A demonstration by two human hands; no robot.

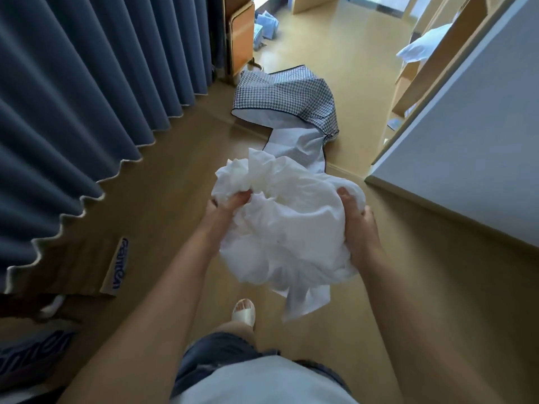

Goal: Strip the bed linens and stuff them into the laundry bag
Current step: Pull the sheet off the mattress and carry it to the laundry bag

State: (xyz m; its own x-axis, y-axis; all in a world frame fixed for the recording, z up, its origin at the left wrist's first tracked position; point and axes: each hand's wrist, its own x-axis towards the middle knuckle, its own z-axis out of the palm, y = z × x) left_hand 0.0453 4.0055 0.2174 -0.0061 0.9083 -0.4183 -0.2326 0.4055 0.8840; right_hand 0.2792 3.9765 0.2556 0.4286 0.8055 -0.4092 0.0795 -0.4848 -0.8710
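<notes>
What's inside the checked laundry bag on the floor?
Only pale lining shows in the laundry bag, lying slumped. The sheets, gripped by left hand and right hand, cover its near end.

Open floor (350, 68) ahead of left grip (226, 205) and right grip (360, 228), laundry bag (285, 97) lying across it straight ahead, blue curtain (87, 97) walling the left, bed (466, 170) close on the right, cardboard box (96, 266) below left, white linen bundle (285, 228) filling the gap between.
</notes>
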